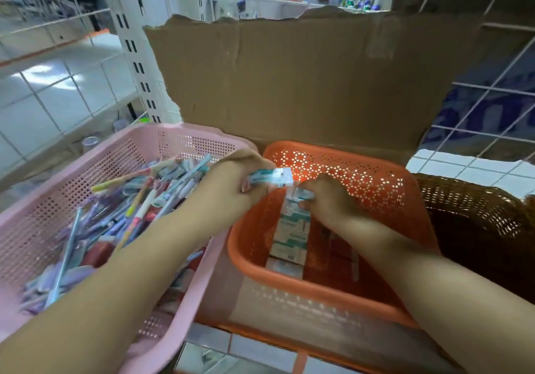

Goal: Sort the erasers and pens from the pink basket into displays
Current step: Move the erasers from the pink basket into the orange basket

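1. Left grip [231, 188]: we find it over the seam where the pink basket [115, 153] meets the orange basket [347, 155]. Its fingers are curled round an eraser [272, 177] in a teal-and-white wrapper. The eraser's clear end points right, over the orange basket's near-left corner. It touches no basket.

2. Right grip [330, 200]: we find it inside the orange basket, knuckles up. Thumb and curled fingers pinch a second eraser [302, 193] of the same wrapper. This eraser sits at the far end of the eraser row [292, 234]. We cannot tell whether it is lifted off the row or touching it.

3. Eraser row: the packs lie end to end along the left half of the orange basket floor, running from the near wall toward the far wall. Darker red packs lie just right of the row, partly hidden by the right forearm.

4. Pink basket: it stands to the left, touching the orange basket's side. It holds a loose heap of pens [139, 200], crossed at all angles, with red and lilac items among them. The left forearm passes over its right part.

5. Surroundings: a brown basket [477, 208] stands just right of the orange one. A torn cardboard sheet [289, 78] stands upright behind the baskets, against a white wire grid [492, 107].
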